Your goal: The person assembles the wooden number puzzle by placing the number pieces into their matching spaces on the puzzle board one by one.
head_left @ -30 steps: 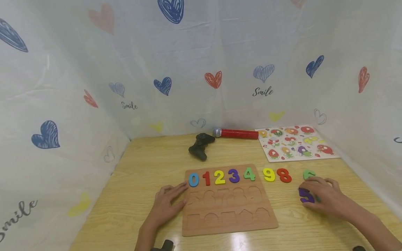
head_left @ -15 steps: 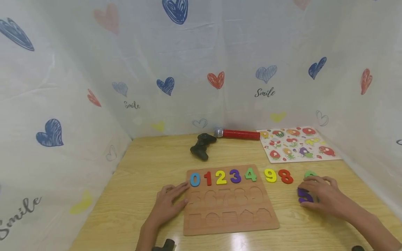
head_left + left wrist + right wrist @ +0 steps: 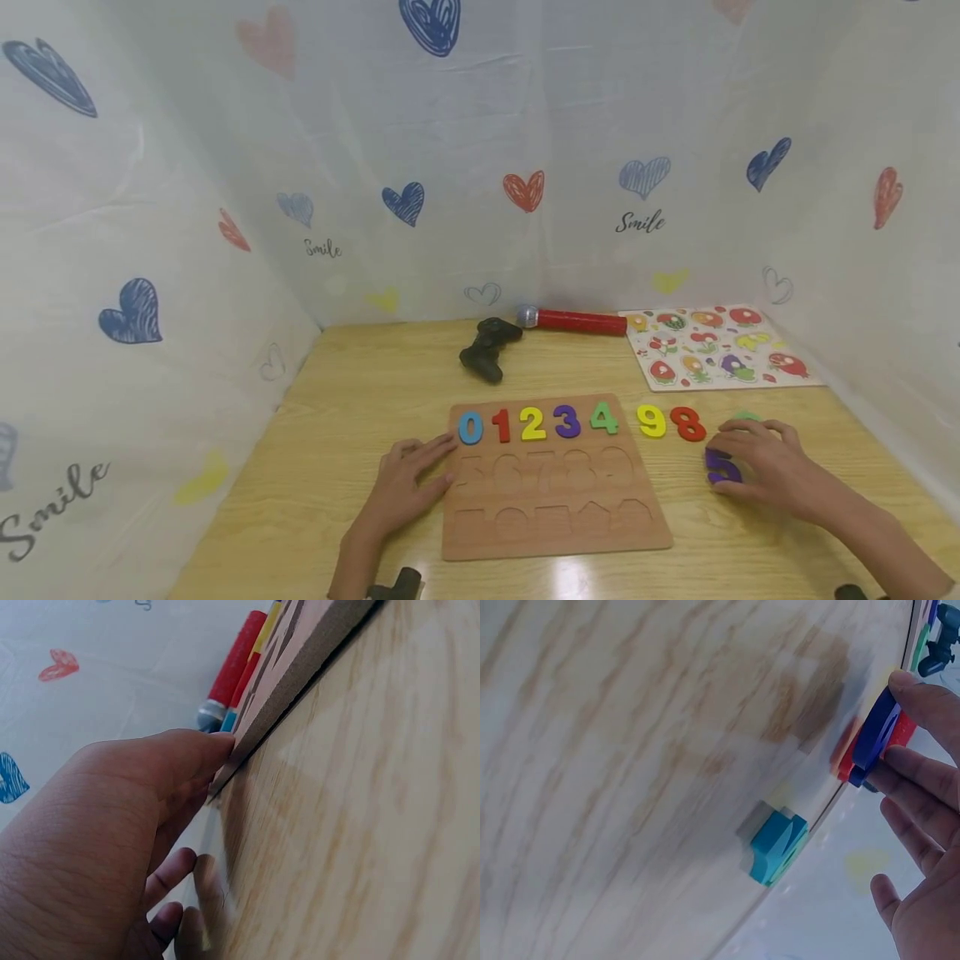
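My right hand (image 3: 772,467) pinches a purple number 5 piece (image 3: 722,465) between thumb and fingers; in the right wrist view the purple piece (image 3: 876,731) is tilted, seen edge-on close over the table. Just beyond that hand lies a green piece (image 3: 747,415), mostly hidden by the fingers. On the left, my left hand (image 3: 408,483) touches the edge of a wooden puzzle board (image 3: 555,496) with loosely extended fingers. The left wrist view has its thumb against the board's side (image 3: 259,735). Numbers 0 (image 3: 470,428) to 4 (image 3: 603,418) sit in the board's top row; its lower recesses are bare.
A yellow 9 (image 3: 651,422) and a red 8 (image 3: 687,424) lie right of the board. Behind stand a black game controller (image 3: 489,350), a red microphone (image 3: 573,322) and a fruit puzzle board (image 3: 720,348). A heart-printed curtain (image 3: 450,250) encloses the table.
My right hand has drawn slightly left with the purple 5, covering more of the green piece. The head view has turned a little left; my left hand stays at the board's edge.
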`<state>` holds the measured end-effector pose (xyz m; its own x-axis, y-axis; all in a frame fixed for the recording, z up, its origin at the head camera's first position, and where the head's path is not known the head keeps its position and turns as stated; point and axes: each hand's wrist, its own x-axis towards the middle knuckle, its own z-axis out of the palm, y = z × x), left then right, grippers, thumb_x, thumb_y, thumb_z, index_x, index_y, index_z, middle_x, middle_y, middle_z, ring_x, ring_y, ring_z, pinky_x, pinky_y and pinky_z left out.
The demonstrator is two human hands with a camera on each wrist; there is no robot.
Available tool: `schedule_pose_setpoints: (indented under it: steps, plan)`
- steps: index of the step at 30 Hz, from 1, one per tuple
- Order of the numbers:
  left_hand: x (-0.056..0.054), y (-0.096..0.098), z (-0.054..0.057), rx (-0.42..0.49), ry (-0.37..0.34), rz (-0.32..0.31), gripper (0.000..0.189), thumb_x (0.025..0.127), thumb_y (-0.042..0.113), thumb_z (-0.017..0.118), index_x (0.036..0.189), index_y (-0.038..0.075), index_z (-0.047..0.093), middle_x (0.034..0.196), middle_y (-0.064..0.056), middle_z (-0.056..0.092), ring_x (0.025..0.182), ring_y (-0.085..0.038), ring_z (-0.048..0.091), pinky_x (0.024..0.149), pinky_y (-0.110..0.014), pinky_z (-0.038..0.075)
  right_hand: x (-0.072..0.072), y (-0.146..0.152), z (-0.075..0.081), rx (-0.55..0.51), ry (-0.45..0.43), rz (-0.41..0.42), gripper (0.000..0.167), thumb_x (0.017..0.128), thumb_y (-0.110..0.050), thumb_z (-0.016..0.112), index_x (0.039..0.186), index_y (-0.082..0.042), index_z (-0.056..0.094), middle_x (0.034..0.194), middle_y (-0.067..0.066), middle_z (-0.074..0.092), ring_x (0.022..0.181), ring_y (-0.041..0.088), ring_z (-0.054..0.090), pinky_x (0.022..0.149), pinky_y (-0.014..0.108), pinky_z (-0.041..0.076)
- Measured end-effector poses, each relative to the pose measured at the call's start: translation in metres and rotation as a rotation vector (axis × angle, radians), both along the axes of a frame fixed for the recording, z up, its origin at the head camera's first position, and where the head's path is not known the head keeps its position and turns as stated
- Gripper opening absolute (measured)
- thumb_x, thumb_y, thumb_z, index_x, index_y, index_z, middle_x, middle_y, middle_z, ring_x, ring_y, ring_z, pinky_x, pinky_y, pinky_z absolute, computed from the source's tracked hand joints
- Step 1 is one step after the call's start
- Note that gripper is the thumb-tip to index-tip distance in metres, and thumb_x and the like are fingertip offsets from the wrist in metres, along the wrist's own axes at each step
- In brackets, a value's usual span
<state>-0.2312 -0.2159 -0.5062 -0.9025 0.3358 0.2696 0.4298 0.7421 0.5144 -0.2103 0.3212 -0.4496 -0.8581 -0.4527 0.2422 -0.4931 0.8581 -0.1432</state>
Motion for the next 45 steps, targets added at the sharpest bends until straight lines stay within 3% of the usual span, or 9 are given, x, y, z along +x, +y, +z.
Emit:
schedule_pose_setpoints:
  steps: [20, 29, 45]
  plan:
    - [0.000, 0.001, 0.004, 0.000, -0.045, 0.002, 0.049, 0.095, 0.045, 0.066, 0.141, 0.029, 0.060, 0.150, 0.016, 0.048, 0.125, -0.023, 0.040, 0.100, -0.058, 0.027, -0.004, -0.016, 0.002, -0.024, 0.057, 0.066, 0.049, 0.068, -0.036, 0.091, 0.108, -0.013, 0.074, 0.107, 0.000, 0.068, 0.110, 0.033, 0.051, 0.087, 0.064, 0.028]
    - [0.001, 0.002, 0.005, 0.004, -0.049, 0.006, 0.049, 0.095, 0.044, 0.065, 0.141, 0.029, 0.060, 0.149, 0.016, 0.048, 0.126, -0.024, 0.040, 0.101, -0.058, 0.027, -0.005, -0.023, 0.005, -0.018, 0.013, 0.063, 0.052, 0.070, -0.039, 0.090, 0.111, -0.011, 0.074, 0.109, 0.001, 0.068, 0.111, 0.034, 0.052, 0.090, 0.063, 0.027]
    - [0.001, 0.001, 0.005, 0.008, -0.054, -0.003, 0.049, 0.095, 0.043, 0.065, 0.141, 0.029, 0.059, 0.150, 0.013, 0.049, 0.126, -0.025, 0.039, 0.100, -0.059, 0.026, -0.010, -0.031, 0.004, -0.006, 0.039, 0.111, 0.047, 0.070, -0.040, 0.089, 0.107, -0.015, 0.074, 0.106, -0.002, 0.068, 0.110, 0.034, 0.053, 0.089, 0.063, 0.028]
